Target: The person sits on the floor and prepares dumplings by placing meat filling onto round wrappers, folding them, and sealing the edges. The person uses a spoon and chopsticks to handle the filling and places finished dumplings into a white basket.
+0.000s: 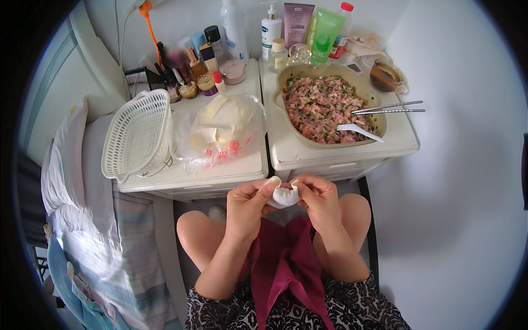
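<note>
Between my two hands, above my lap, is a folded dumpling (284,197) of pale dough, its two ends curling upward. My left hand (247,202) pinches one end between thumb and fingers. The other end is gripped by my right hand (318,200). Beyond them on the right cabinet sits a cream basin (332,145) of minced meat filling (317,107) flecked with green. A white spoon (361,132) and metal chopsticks (396,107) rest in the basin. On the left cabinet, a stack of dough wrappers (222,119) lies in an open clear plastic bag (189,152).
A white plastic basket (138,128) stands left of the bag, near a bed (132,247). Cosmetic bottles (198,62) and a green tube (326,35) line the back. An amber cup (385,76) sits right of the basin. A white wall (449,165) rises at right.
</note>
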`<state>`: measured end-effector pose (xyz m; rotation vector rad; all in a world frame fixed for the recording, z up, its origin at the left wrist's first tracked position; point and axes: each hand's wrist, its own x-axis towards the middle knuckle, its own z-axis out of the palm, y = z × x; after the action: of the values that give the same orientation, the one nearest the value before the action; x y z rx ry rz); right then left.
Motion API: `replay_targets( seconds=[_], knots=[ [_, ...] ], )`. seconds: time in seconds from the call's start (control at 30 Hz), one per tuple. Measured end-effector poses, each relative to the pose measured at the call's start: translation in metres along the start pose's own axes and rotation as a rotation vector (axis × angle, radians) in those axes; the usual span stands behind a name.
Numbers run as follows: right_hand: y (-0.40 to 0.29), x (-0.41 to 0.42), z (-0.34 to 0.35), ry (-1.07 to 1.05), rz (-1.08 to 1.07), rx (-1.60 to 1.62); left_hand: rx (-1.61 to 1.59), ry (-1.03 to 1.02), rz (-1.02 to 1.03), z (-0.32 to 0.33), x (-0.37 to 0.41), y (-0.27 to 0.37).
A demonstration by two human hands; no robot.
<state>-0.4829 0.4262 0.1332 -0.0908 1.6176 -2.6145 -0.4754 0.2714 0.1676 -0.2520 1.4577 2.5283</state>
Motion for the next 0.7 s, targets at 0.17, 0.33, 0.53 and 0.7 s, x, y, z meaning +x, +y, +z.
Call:
replay_targets(
  seconds=[0.17, 0.33, 0.53, 0.7],
  knots=[
    [0.004, 0.003, -0.001, -0.154, -0.085, -0.159, 0.245, -0.069, -0.111, -0.022, -0.006, 0.009],
    [0.018, -0.001, 0.002, -0.253, -0.095, -0.253, 0.456, -0.124, -0.167, -0.040, -0.009, 0.013],
    [0.021, -0.004, 0.016, -0.368, -0.076, -0.479, 0.626, -0.187, -0.170, -0.062, -0.012, 0.010],
    [0.029, -0.001, 0.020, -0.390, 0.169, -0.476, 0.763, -0.271, -0.126, -0.073, -0.011, 0.011]
  ],
)
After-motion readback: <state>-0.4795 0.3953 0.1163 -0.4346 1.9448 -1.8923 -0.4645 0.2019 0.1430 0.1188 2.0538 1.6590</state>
